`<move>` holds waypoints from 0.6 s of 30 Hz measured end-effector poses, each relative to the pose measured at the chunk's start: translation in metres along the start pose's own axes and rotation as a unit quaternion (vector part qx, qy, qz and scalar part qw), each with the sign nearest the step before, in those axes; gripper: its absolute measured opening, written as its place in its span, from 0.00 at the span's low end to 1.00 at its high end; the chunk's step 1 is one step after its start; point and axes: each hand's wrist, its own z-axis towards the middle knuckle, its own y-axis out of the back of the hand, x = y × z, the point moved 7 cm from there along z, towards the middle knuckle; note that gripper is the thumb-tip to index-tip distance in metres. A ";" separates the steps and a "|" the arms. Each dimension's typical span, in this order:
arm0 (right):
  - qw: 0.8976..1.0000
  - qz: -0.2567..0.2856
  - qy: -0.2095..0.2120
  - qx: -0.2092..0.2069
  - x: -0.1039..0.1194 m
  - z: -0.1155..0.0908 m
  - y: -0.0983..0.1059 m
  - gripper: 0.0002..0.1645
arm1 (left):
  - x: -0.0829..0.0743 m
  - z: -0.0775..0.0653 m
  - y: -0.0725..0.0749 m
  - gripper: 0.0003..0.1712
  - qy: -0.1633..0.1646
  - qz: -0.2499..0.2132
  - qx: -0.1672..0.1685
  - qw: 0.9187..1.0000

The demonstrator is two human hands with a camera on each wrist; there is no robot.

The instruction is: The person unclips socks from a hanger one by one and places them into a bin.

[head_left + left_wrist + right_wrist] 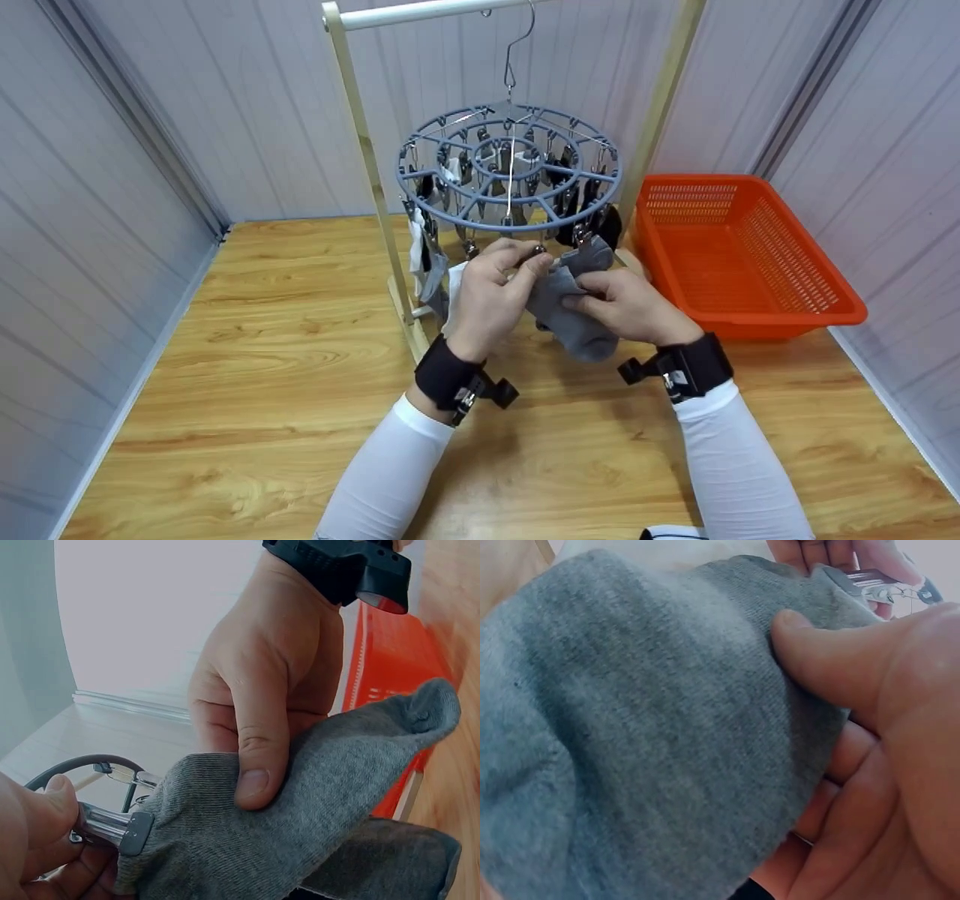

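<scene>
A grey sock (566, 315) hangs at the front of the round blue-grey drying rack (487, 223). My left hand (491, 296) pinches a metal clothes clip (112, 826) between thumb and fingers, and the clip's dark tip lies over the edge of the sock's cuff. Beside the cuff, my right hand (634, 304) holds the fabric, thumb on top and fingers behind. In the right wrist view the sock (667, 720) fills most of the picture. Another grey sock (592, 255) hangs from a clip just right of this one.
The rack hangs by a metal hook (511, 60) from a white bar (420, 11) on a wooden stand (367, 165). White, grey and black socks hang around it. An orange basket (750, 319) stands at the right on the wooden table (285, 420).
</scene>
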 end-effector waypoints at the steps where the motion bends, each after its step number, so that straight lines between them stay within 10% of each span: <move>1: 1.000 0.000 -0.002 0.002 0.000 0.000 0.001 0.11 | 0.000 0.000 0.000 0.12 -0.002 -0.001 -0.002 1.000; 18: 0.997 -0.022 -0.057 0.038 -0.012 -0.012 0.015 0.12 | -0.001 -0.002 -0.002 0.11 -0.004 -0.003 -0.007 1.000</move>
